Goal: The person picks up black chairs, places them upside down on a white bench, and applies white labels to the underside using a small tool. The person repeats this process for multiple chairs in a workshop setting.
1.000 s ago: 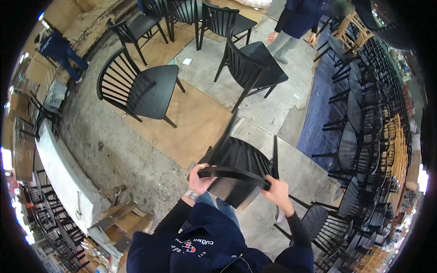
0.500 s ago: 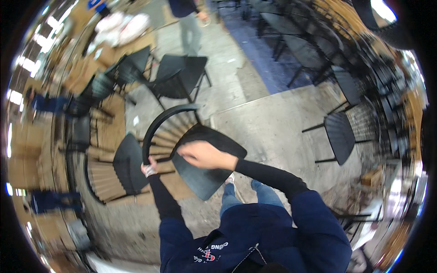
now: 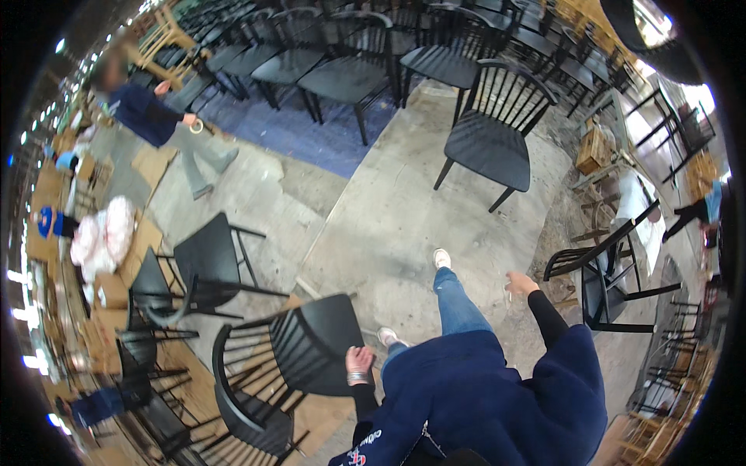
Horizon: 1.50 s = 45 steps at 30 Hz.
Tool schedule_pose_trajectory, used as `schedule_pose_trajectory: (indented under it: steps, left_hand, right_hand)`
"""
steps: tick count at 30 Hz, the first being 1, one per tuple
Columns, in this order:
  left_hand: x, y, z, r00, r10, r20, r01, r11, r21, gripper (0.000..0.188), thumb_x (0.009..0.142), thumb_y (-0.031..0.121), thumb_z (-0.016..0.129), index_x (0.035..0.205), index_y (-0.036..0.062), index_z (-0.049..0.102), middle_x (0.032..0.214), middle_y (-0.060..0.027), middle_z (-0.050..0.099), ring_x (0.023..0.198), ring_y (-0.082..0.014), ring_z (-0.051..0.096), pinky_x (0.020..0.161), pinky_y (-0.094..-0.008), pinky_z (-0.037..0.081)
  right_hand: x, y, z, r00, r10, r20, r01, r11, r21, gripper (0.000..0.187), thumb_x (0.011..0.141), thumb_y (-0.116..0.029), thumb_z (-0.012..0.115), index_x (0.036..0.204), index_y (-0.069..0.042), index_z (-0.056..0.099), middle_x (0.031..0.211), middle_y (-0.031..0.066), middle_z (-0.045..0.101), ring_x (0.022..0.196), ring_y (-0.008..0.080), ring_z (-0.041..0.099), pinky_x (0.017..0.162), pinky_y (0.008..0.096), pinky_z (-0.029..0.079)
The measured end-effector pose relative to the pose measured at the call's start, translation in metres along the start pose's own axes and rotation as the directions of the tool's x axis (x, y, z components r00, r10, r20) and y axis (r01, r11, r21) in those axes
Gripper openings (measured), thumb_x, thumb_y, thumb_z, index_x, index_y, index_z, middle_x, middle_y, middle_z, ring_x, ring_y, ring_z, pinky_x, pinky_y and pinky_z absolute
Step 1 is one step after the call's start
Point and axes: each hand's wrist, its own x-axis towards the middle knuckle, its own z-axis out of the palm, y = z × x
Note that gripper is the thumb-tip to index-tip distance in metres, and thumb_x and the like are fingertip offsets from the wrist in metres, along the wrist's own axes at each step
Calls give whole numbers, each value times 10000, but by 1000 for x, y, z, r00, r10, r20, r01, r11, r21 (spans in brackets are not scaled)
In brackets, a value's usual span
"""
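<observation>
Here are the hands, well apart, one on each side of the wearer's navy hoodie. The left hand, with a silvery bracelet at its wrist, hangs low with its fingers curled, right over the near edge of a black spindle-back chair's seat; whether it touches or grips that edge, one cannot tell. That chair is at the wearer's left, its curved backrest turned away to the left, over the edge of the brown cardboard on the floor.

Out to the right, the right hand is clear of every chair, fingers partly bent; anything small in them is too unclear to make out. Between the hands, a pale shoe steps forward on the concrete floor.

Ahead, a lone black chair stands upright beyond the right edge of the blue floor sheet, while a row of black chairs lines that sheet's far side. Over at the upper left, a co-worker holds a pale ring. At far right, another black chair shows its backrest at a slant.
</observation>
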Motion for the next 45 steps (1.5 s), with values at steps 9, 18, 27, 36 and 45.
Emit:
schedule_pose_trajectory:
  steps: [9,18,27,36,45]
  left_hand:
    - [57,-6,244,899,430,79,-362,631,686,319,869,266,575,1065,20,525,902,-93,617,813,-205,623,676,-310,504]
    - [14,-57,317,851,502,-151,-239,627,741,268,851,250,559,875,-9,621,709,-102,655,610,-177,630,546,-308,503]
    - [-40,-64,465,869,490,-68,-92,295,951,359,809,344,577,1033,66,610,878,-92,666,811,-192,634,743,-329,493]
    - [-13,-63,435,890,439,-124,21,231,973,381,807,430,543,1042,142,627,887,-75,674,817,-227,640,762,-357,486]
    - [21,-18,355,828,559,45,-341,438,831,429,814,455,549,1011,82,632,869,-101,663,801,-228,626,732,-357,472]
  right_hand:
    - [295,9,-273,848,-343,-404,471,837,278,465,761,-314,600,1150,-73,515,1010,170,613,964,339,571,794,431,457]
    - [516,129,-549,588,-47,-807,109,994,21,593,685,-109,640,1243,-53,447,1221,206,436,1081,375,459,903,431,385]
    - [599,271,-633,814,342,-470,-294,940,175,856,635,-293,684,1377,-138,285,1332,131,407,1203,330,417,950,482,369]
    - [532,281,-575,418,-294,-860,-49,938,-344,660,810,-544,511,1216,-23,510,1003,172,627,897,309,611,805,407,466]
    - [289,147,-429,917,-22,-397,186,907,379,411,670,-246,642,901,92,607,714,183,621,653,247,583,603,401,436]
